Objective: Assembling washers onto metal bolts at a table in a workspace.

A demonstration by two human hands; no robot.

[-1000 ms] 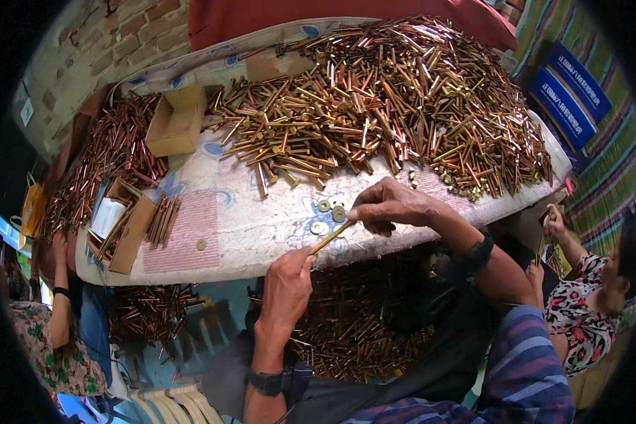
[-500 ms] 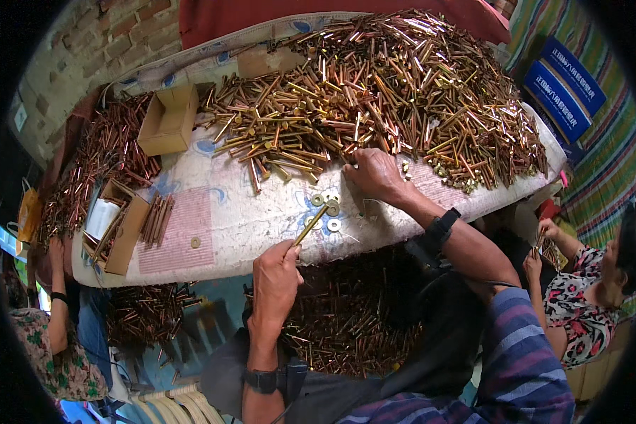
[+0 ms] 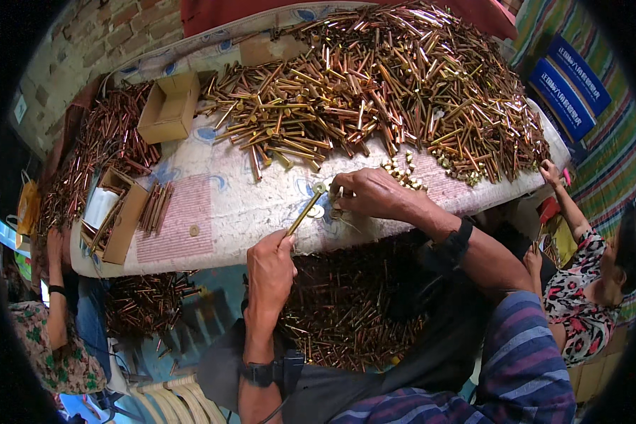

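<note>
My left hand point(image 3: 270, 268) is closed around the lower end of a long brass-coloured bolt point(image 3: 304, 210). The bolt slants up and to the right over the cloth-covered table. Its far end lies by a few flat washers point(image 3: 317, 212). Close to that end, my right hand point(image 3: 378, 193) has its fingers curled together over the washers; whatever is between the fingertips is hidden. Small gold-coloured nuts point(image 3: 405, 173) lie scattered just beyond the right hand, in front of the large heap of bolts point(image 3: 374, 78).
An open cardboard box point(image 3: 168, 113) stands at the left, with a second box point(image 3: 120, 230) holding bolts nearer. A single washer point(image 3: 194, 230) lies on the cloth point(image 3: 226, 240). More bolts point(image 3: 353, 332) fill the space below the table edge. Co-workers' hands point(image 3: 552, 173) show at both sides.
My right hand has come back from the heap's edge to the washers beside the bolt's far end. More nuts now show on the cloth. The person at the right has reached to the table.
</note>
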